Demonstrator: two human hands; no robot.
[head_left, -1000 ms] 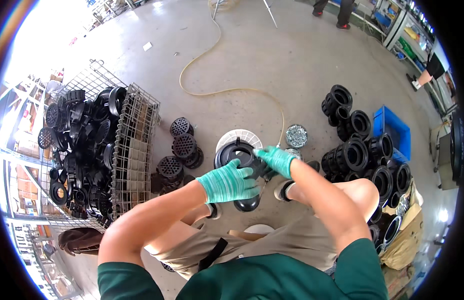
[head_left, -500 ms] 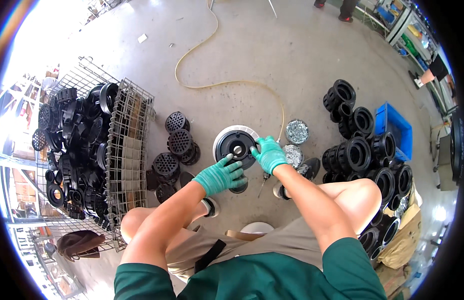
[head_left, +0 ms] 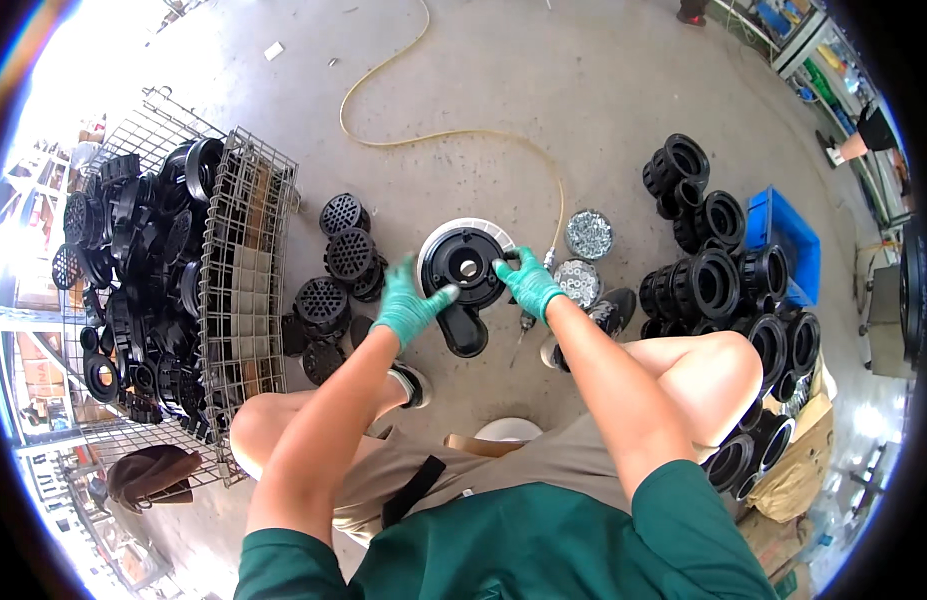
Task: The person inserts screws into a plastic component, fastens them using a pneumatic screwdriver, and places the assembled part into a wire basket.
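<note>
Cardboard box (head_left: pixel 798 470): brown, crumpled, on the floor at far right, beside stacked black parts. Labels, signs, screens: none legible.

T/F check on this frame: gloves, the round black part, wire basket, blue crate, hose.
1. Both hands wear green gloves: left hand, right hand. True.
2. The hands grip the round black plastic housing on the floor. True.
3. The wire mesh basket of black parts is on the person's right. False: it is on their left.
4. The blue plastic crate sits between the hands. False: it is far right, behind the stacked black plastic rings.
5. A yellow hose curves across the concrete floor. True.
</note>
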